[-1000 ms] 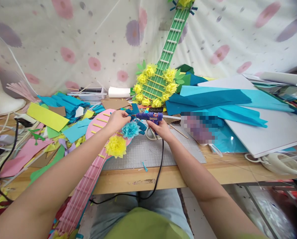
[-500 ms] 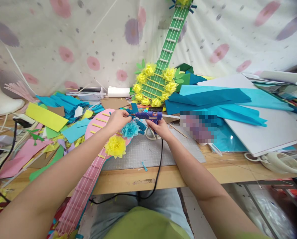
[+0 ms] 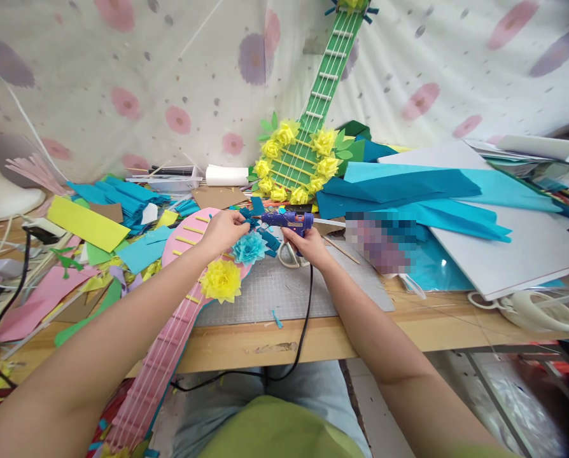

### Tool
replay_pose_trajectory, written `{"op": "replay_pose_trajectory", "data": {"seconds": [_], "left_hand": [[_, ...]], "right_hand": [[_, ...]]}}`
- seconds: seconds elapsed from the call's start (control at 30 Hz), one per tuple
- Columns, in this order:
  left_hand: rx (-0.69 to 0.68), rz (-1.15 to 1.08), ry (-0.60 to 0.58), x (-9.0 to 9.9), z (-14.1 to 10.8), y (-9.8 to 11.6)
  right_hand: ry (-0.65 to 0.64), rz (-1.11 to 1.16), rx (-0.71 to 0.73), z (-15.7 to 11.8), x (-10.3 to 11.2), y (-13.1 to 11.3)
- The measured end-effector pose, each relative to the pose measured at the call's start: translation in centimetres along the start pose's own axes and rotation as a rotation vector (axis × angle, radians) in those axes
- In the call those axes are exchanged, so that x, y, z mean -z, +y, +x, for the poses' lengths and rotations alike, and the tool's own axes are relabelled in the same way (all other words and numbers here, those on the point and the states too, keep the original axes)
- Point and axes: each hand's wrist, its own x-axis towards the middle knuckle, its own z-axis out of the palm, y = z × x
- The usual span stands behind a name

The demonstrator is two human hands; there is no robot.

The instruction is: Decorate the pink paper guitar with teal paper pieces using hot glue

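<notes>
My right hand (image 3: 307, 245) is wrapped round the handle of a purple glue gun (image 3: 294, 221) with a white glue stick at its back. The nozzle points left, close to a dark blue paper flower (image 3: 250, 218). My left hand (image 3: 227, 230) pinches that flower between thumb and fingers. Under my left arm lies a pink paper guitar (image 3: 182, 245) with yellow strips and white strings, its neck hanging over the table edge. A light blue paper flower (image 3: 249, 248) and a yellow paper flower (image 3: 221, 281) sit along its side.
A green paper guitar (image 3: 320, 95) leans against the curtain behind. Scissors (image 3: 288, 257) lie on a grey cutting mat (image 3: 342, 289). Paper scraps (image 3: 88, 226) crowd the left; blue sheets (image 3: 399, 184) and white boards (image 3: 513, 248) fill the right. The gun's black cord (image 3: 307, 324) drops over the edge.
The glue gun and my right hand have shifted slightly to the right, so the nozzle is a little farther from my left fingers. My left hand has stayed nearly in place.
</notes>
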Motion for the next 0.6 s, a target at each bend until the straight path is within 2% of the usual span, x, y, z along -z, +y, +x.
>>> {"op": "replay_pose_trajectory", "data": {"seconds": [0.17, 0.4, 0.53, 0.6], "left_hand": [[-0.020, -0.046, 0.004, -0.1, 0.2, -0.4], [-0.028, -0.127, -0.015, -0.1, 0.2, -0.7], [0.022, -0.268, -0.063, 0.6, 0.0, -0.5], [0.056, -0.311, -0.048, 1.2, 0.0, -0.3]], "right_hand": [[-0.018, -0.052, 0.039, 0.1, 0.1, 0.5], [0.028, -0.123, 0.036, 0.3, 0.0, 0.9], [0.116, -0.163, 0.027, 0.5, 0.9, 1.1], [0.196, -0.204, 0.018, 0.8, 1.6, 1.6]]}}
